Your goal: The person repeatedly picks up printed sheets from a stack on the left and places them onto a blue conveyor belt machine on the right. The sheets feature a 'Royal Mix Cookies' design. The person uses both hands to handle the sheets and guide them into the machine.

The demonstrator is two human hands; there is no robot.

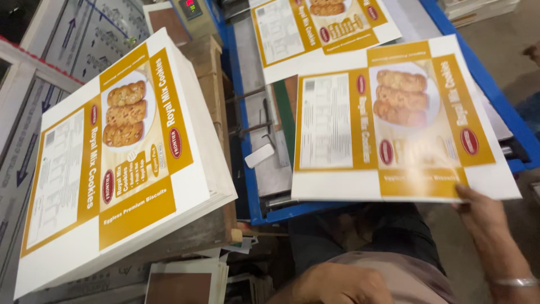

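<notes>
My right hand (485, 213) grips the near right edge of a flat printed carton sheet (394, 121), white and mustard yellow with a biscuit picture, held over the blue-edged machine table (247, 141). My left hand (343, 284) rests low near my lap, fingers curled, holding nothing that I can see. A thick stack of the same printed sheets (121, 152) lies to the left on a wooden block. Another printed sheet (315, 31) lies farther back on the machine.
A wooden pallet block (211, 67) supports the stack. A small control box with a red display (190, 8) stands at the top. Metal rods and a white tab (259, 155) sit on the grey machine bed. Loose papers and board scraps (185, 278) lie below.
</notes>
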